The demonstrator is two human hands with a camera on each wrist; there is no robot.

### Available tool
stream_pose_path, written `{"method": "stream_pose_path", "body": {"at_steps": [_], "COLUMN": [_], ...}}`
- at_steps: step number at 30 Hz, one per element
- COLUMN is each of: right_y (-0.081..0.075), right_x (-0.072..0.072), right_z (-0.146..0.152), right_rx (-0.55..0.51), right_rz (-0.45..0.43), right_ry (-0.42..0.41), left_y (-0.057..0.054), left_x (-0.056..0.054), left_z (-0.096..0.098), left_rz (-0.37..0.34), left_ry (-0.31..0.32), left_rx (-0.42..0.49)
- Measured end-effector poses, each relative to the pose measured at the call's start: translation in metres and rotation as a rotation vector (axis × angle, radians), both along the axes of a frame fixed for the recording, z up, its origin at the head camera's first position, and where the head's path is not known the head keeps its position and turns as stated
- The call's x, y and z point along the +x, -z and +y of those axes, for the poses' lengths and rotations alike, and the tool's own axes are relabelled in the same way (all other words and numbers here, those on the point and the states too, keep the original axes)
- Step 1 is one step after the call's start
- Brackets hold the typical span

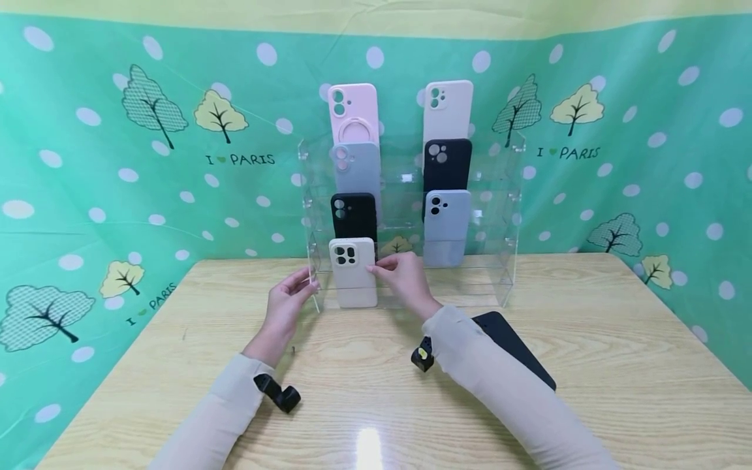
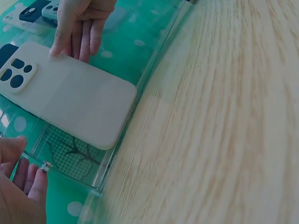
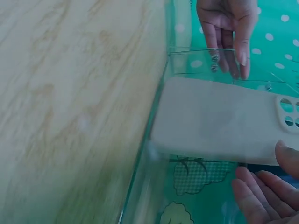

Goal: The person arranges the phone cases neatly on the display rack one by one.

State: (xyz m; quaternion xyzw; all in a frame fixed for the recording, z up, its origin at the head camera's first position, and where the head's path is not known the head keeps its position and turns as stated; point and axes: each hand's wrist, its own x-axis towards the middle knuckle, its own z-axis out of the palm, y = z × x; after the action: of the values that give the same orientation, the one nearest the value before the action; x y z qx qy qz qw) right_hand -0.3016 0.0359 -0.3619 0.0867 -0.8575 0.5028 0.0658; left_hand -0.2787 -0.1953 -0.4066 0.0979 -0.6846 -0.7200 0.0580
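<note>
A cream-white phone case (image 1: 355, 274) with a camera cutout stands in the bottom tier of a clear acrylic display rack (image 1: 513, 228), in the left column. Its lower part is behind the front lip. My right hand (image 1: 405, 281) pinches the case's right edge, thumb in front; in the right wrist view the fingers lie beside and below that edge. At the rack's left side panel, my left hand (image 1: 284, 307) holds the panel edge between thumb and fingers. The left wrist view shows the case (image 2: 84, 93) leaning, with the right hand's thumb (image 2: 58, 44) on its edge.
Above it in the left column stand black (image 1: 355, 219), blue-grey (image 1: 361, 166) and pink (image 1: 358, 108) cases. The right column holds white (image 1: 449, 117), black (image 1: 448, 163) and light blue (image 1: 448, 222) cases. A dark flat item (image 1: 517, 346) lies on the wooden table (image 1: 329, 405) beneath the right forearm.
</note>
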Motion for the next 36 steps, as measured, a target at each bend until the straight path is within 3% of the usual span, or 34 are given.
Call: {"method": "stream_pose_path", "body": {"at_steps": [10, 18, 25, 31, 36], "right_y": [-0.016, -0.006, 0.006, 0.006, 0.004], "right_x": [0.015, 0.020, 0.015, 0.010, 0.004], "right_z": [0.031, 0.026, 0.006, 0.002, 0.003], "right_rx": [0.023, 0.052, -0.063, -0.141, -0.184], "right_rz": [-0.029, 0.015, 0.061, 0.065, 0.009], "right_ry": [-0.089, -0.186, -0.142, -0.106, -0.058], "left_y": [-0.002, -0.004, -0.001, -0.001, 0.000], "left_x": [0.001, 0.001, 0.001, -0.001, 0.000], "left_z": [0.000, -0.002, 0.002, 0.002, 0.001], "left_rz": [-0.009, -0.031, 0.005, 0.018, 0.010], "left_ry": [-0.003, -0.002, -0.013, -0.013, -0.011], "left_rx": [-0.018, -0.030, -0.007, 0.004, 0.007]}}
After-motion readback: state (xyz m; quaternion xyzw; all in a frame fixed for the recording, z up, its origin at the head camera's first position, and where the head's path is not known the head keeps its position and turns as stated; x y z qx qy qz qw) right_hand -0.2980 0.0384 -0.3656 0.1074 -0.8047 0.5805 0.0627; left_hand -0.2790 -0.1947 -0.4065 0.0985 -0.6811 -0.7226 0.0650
